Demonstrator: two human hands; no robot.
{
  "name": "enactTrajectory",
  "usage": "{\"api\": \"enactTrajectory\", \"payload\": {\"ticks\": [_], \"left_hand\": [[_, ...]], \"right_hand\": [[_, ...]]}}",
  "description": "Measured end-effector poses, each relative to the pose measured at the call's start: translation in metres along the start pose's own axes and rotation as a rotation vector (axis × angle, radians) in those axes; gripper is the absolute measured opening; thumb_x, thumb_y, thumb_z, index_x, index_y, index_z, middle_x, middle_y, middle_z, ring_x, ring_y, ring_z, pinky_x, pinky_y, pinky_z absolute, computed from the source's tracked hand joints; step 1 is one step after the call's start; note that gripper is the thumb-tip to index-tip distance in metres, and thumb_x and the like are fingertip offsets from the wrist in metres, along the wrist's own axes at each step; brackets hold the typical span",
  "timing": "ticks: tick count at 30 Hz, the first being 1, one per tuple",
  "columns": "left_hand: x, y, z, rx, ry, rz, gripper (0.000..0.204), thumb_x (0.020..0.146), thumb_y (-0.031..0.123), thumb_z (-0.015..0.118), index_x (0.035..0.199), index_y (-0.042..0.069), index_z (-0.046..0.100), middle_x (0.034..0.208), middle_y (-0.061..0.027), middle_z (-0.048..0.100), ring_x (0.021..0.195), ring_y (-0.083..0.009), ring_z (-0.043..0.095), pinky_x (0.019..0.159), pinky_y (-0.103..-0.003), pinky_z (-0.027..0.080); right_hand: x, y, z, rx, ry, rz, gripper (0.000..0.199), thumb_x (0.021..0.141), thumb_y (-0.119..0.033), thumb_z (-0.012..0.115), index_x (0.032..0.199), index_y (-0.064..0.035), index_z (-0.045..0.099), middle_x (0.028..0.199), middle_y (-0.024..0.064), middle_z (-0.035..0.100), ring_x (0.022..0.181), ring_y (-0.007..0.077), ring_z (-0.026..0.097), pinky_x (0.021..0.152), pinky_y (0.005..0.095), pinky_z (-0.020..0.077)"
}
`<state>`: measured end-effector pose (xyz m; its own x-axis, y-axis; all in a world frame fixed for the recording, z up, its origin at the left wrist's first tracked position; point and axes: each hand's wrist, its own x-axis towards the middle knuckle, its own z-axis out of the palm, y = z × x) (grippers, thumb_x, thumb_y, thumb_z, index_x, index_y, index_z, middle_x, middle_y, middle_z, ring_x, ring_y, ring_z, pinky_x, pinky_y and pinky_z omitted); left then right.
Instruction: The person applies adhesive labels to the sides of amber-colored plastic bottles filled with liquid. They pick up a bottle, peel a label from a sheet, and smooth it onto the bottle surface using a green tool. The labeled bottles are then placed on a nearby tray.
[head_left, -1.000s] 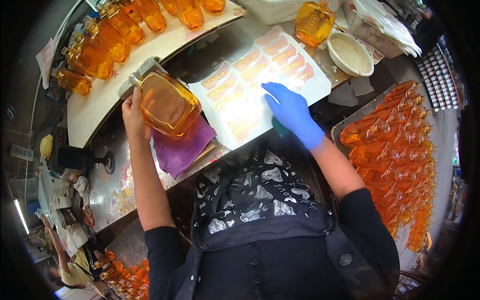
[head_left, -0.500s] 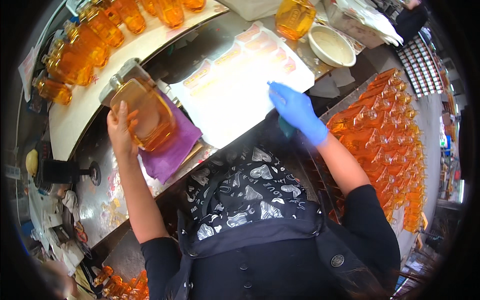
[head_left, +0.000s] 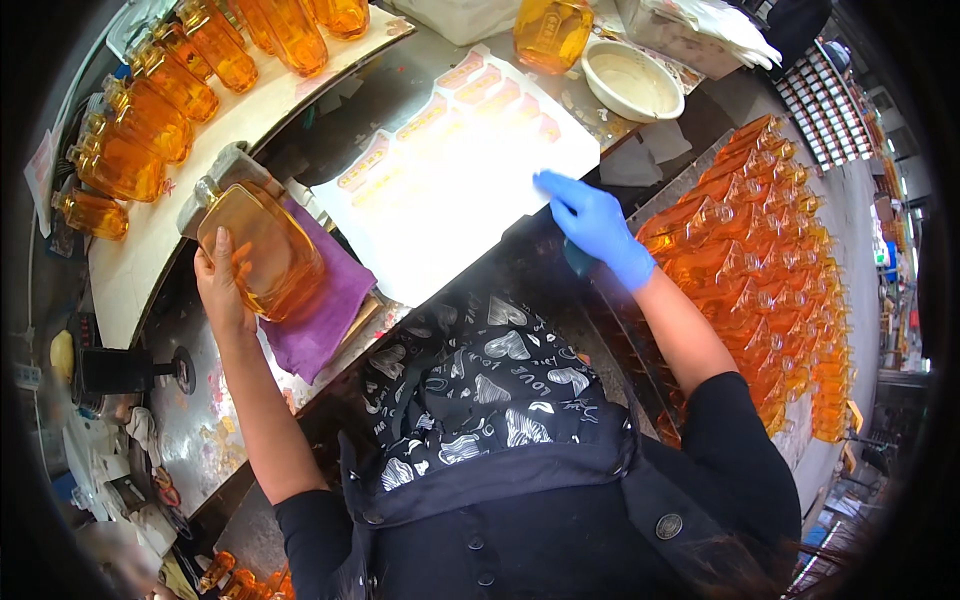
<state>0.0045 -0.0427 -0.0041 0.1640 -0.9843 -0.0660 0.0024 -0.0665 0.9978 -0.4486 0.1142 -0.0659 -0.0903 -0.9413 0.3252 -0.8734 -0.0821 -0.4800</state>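
My bare left hand (head_left: 222,283) grips a flat, amber-filled glass bottle (head_left: 262,252) by its side, tilted with its neck toward the far left. A purple cloth (head_left: 315,330) lies beneath the bottle. My right hand (head_left: 598,222), in a blue glove, is at the right edge of a white sheet (head_left: 400,265) with pink and orange labels, partly washed out by glare. Its index finger and thumb come together at the sheet's edge. From under the palm a dark teal piece (head_left: 577,258) sticks out, its kind mostly hidden by the curled fingers.
Several amber bottles (head_left: 150,115) stand on a curved pale board at the far left. Another bottle (head_left: 553,35) and a white bowl (head_left: 632,82) sit beyond the sheet. Many bottles (head_left: 740,290) are packed in rows at the right. A black stand (head_left: 120,370) is at the left.
The whole view has shifted slightly, with things sitting further left. My left hand keeps hold of the bottle; my gloved right hand stays by the sheet's right edge.
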Motion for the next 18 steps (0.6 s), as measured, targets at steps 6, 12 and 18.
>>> {"api": "enactTrajectory", "payload": {"ticks": [6,12,18], "left_hand": [[0.004,-0.002,-0.002,-0.006,-0.002,0.001,0.05,0.088,0.037,0.069,0.121,0.005,0.049,0.111,-0.0039,0.059,0.091,-0.0157,0.062,0.071,-0.025,0.046],[0.003,-0.005,-0.001,-0.004,0.0,-0.003,0.051,0.087,0.038,0.069,0.122,0.006,0.049,0.112,-0.0038,0.059,0.092,-0.0158,0.062,0.071,-0.025,0.045],[0.001,-0.002,0.0,-0.02,0.005,0.005,0.049,0.088,0.037,0.069,0.122,0.008,0.05,0.112,-0.0038,0.059,0.093,-0.0166,0.061,0.073,-0.026,0.046]], "right_hand": [[0.044,0.009,0.017,-0.225,-0.013,0.03,0.033,0.093,-0.029,0.05,0.121,-0.0166,0.062,0.125,0.0054,0.061,0.094,0.0285,0.066,0.08,0.0371,0.054],[0.004,0.002,-0.015,-0.146,-0.078,0.121,0.037,0.092,-0.03,0.056,0.127,-0.0201,0.059,0.129,0.004,0.058,0.104,0.0258,0.063,0.086,0.035,0.0528],[0.001,-0.007,-0.022,-0.227,-0.186,0.186,0.067,0.082,-0.025,0.064,0.144,-0.0217,0.038,0.145,0.0054,0.042,0.092,0.028,0.066,0.076,0.0378,0.0553]]}}
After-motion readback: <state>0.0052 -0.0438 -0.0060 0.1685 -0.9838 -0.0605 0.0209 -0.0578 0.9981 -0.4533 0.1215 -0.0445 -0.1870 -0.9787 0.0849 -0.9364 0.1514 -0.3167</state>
